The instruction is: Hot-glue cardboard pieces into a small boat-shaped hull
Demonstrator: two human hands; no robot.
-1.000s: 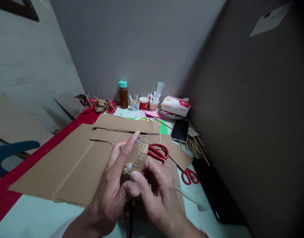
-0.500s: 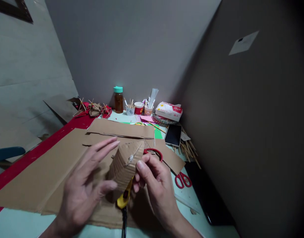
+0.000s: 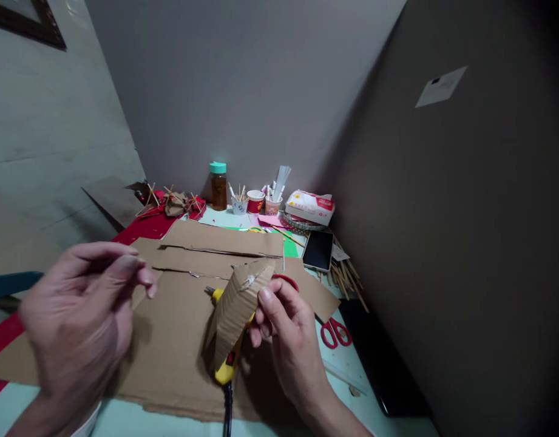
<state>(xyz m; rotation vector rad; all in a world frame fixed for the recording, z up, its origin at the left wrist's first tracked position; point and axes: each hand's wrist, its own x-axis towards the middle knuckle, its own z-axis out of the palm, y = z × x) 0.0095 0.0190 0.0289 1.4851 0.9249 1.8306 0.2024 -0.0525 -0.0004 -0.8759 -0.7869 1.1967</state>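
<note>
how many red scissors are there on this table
2. One pair of red-handled scissors lies right of the brown cardboard sheet; a second pair peeks from behind the folded cardboard piece in the right hand. Others may be hidden.

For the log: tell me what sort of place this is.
Probably a home craft corner: cardboard sheets cover the table, a yellow glue gun lies on them, and red scissors sit nearby.

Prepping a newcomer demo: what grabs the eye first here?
The right hand at centre pinches a ridged cardboard piece above a yellow glue gun lying on the big cardboard sheets. The left hand hovers at left, fingers curled. Red scissors lie to the right.
</note>
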